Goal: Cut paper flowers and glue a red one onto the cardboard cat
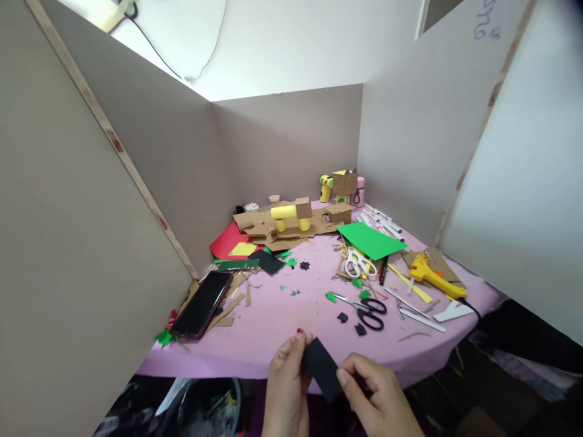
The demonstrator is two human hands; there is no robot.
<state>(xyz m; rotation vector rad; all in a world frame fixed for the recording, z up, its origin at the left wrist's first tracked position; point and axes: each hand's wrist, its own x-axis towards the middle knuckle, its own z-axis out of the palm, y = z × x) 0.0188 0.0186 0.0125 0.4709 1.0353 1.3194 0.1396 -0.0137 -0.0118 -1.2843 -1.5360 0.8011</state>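
Observation:
Between my two hands, just off the table's front edge, is a small rectangle of black paper (323,369). My left hand (286,377) pinches its left side with thumb and fingers. At its lower right edge, my right hand (376,391) grips the paper between thumb and forefinger. Past the right hand lie black-handled scissors (367,311), with small cut black paper pieces (360,329) beside them. A black flower-shaped cutout (305,266) rests farther back, near green scraps.
A yellow glue gun (435,279), white scissors (359,263) and a green sheet (371,240) are on the right. A phone (203,303) lies on the left. Behind stands a yellow-and-cardboard figure (291,212). Grey panels (291,139) enclose the pink-covered table (264,328).

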